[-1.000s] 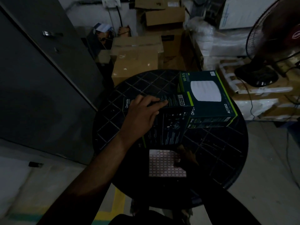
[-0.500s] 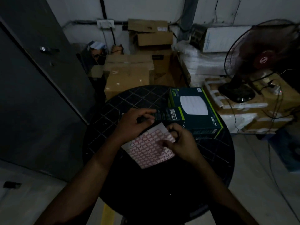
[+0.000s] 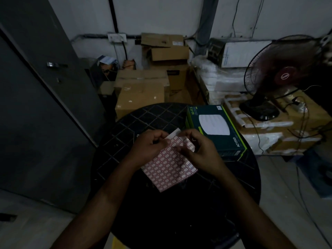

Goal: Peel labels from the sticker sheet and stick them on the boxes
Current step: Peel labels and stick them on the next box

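A sticker sheet (image 3: pixel 168 166) with rows of red-bordered white labels is held up over a round black table (image 3: pixel 125 133). My left hand (image 3: pixel 149 148) pinches the sheet's upper left edge. My right hand (image 3: pixel 201 150) pinches at the sheet's upper right part, fingertips on the labels. A dark green Wi-Fi box (image 3: pixel 215 128) with a white disc picture lies on the table's far right. A second dark box is mostly hidden behind my hands; only a corner (image 3: pixel 137 136) shows.
Brown cardboard cartons (image 3: pixel 142 90) are stacked behind the table. A standing fan (image 3: pixel 280 78) sits on packages at the right. A grey metal door (image 3: pixel 36 105) fills the left side. Cables trail over the floor at the right.
The sheet went from lying on the table near me to being lifted in both hands. My left hand left the dark box and took the sheet's edge. The view tilted upward.
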A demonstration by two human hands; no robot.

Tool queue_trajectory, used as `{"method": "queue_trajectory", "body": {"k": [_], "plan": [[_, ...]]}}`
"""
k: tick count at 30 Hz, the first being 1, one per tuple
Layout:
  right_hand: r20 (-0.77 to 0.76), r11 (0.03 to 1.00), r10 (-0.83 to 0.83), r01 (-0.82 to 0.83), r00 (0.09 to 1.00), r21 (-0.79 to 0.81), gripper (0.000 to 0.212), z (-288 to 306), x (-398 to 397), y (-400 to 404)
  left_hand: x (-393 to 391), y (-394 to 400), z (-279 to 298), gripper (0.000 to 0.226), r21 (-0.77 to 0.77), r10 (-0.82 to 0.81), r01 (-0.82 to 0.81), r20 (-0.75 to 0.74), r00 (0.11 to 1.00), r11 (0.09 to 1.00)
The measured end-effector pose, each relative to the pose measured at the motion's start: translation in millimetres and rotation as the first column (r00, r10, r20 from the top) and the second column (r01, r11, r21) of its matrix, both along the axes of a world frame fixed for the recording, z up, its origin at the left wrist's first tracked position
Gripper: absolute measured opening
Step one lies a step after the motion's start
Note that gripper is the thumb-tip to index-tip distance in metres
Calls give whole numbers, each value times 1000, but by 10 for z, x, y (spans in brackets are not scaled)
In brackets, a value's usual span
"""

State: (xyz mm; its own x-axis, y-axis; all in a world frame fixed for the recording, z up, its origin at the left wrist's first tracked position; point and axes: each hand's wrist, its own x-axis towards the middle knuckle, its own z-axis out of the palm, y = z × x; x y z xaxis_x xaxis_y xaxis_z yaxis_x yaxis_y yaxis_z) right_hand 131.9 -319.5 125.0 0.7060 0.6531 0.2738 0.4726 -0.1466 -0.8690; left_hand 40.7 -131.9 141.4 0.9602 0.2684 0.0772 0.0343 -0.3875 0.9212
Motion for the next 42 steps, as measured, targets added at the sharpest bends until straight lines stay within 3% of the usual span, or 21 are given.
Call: {"method": "queue_trajectory", "body": {"k": [5,11,23,29,35,42], "plan": [[98,992,-117,121,988,-36,36,-10,-64,85,2,-15,56,10,43,-55,53,42,998,998],[46,978,-202,204,978,-33,32,-28,-104,176,-28,-47,120,24,80,-90,83,77,993,993],[15,992,-120,120,993,-31,17,-7,-33,151,-60,-43,83,26,108,-77,68,79,994,992],[49,975,-221,221,974,4,28,48,-107,122,-63,-38,63,18,68,-39,37,22,999,997],[99,975,-211,216,973,-50,38,80,-131,126,-78,-50,104,20,81,-64,60,40,997,995],[167,986,-152,162,974,-49,29,123,-180,144,-112,-83,139,18,76,-123,117,75,990,990]]}}
